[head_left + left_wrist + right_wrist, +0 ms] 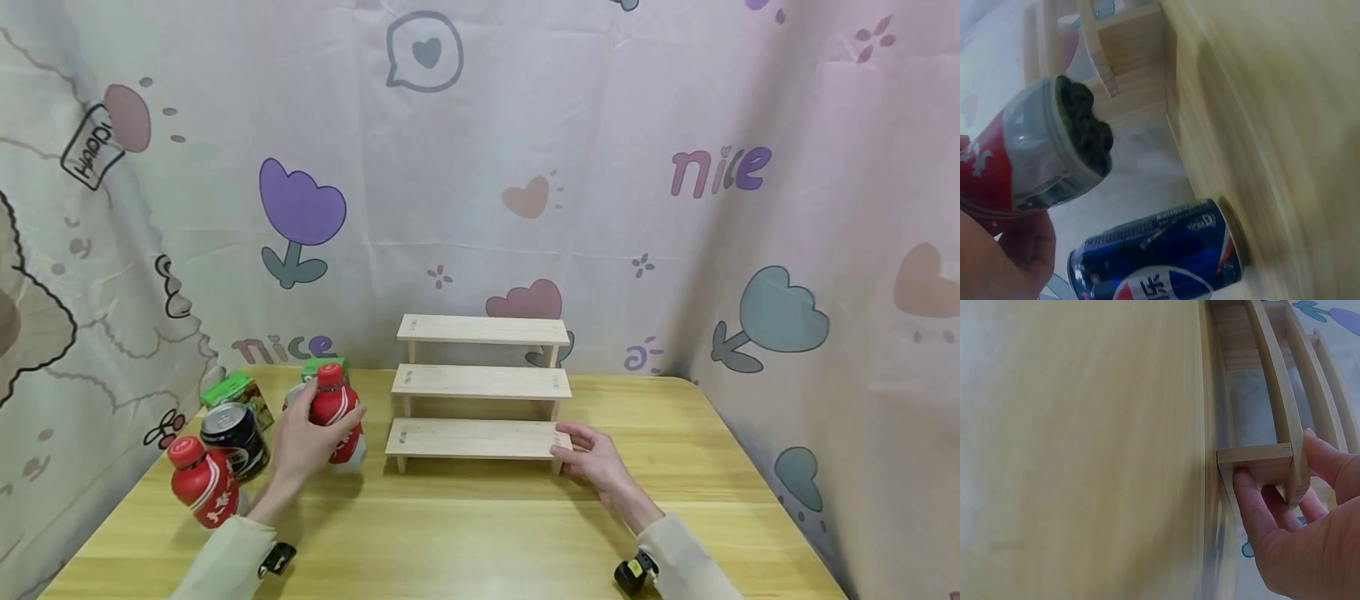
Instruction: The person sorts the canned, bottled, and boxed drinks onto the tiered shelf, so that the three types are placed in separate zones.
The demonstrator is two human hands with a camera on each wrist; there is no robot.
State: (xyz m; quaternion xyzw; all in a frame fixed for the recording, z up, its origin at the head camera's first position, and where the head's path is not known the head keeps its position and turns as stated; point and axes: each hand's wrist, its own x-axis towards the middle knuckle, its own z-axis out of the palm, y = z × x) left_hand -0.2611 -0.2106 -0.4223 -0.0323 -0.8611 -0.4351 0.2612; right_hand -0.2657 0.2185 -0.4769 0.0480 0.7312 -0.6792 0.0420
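Note:
My left hand (300,442) grips a red-labelled bottle (330,406) with a red cap. In the left wrist view the knobbly dark base of this bottle (1035,147) hangs above the table, a blue can (1154,256) standing beside it. At the right end of a three-tier wooden shelf (480,382), my right hand (600,462) holds the lowest board. The right wrist view has the thumb on top of that board (1282,394) and the fingers at its end and the support below.
Left of my left hand stand another red bottle (206,483), a black can (234,437) and a green carton (240,396). A second green carton (325,367) is partly hidden behind the held bottle. A printed curtain (465,167) hangs behind the wooden table (480,542).

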